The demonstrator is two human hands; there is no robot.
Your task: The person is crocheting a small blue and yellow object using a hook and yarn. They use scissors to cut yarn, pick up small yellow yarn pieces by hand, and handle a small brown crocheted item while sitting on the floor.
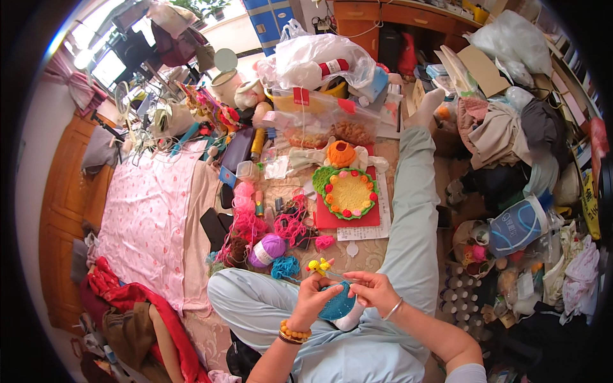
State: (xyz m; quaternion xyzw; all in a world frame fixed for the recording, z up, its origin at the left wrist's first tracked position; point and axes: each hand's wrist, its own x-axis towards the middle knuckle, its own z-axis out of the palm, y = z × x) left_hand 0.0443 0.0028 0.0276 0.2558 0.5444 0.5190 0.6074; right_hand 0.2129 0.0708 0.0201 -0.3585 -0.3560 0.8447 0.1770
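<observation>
In my lap, my left hand [309,297] is closed on a teal crocheted piece [338,307], pinching its upper left edge. Beside that hand's raised fingers is a small yellow crocheted figure [318,265]. My right hand [375,292] has its fingers pinched together at the right edge of the teal work; a thin strand or tool between the hands is too small to tell. Under the teal piece shows a white rounded thing [349,319]. A loose ball of teal yarn [285,267] lies just beyond my left hand.
Beyond my bent leg lie a purple yarn ball [268,249] and tangled pink yarn [248,214]. A yellow crocheted disc with flowers [349,193] rests on a red book [327,221], an orange crocheted pumpkin shape [341,154] behind it. My outstretched leg [412,198] borders cluttered bags at right.
</observation>
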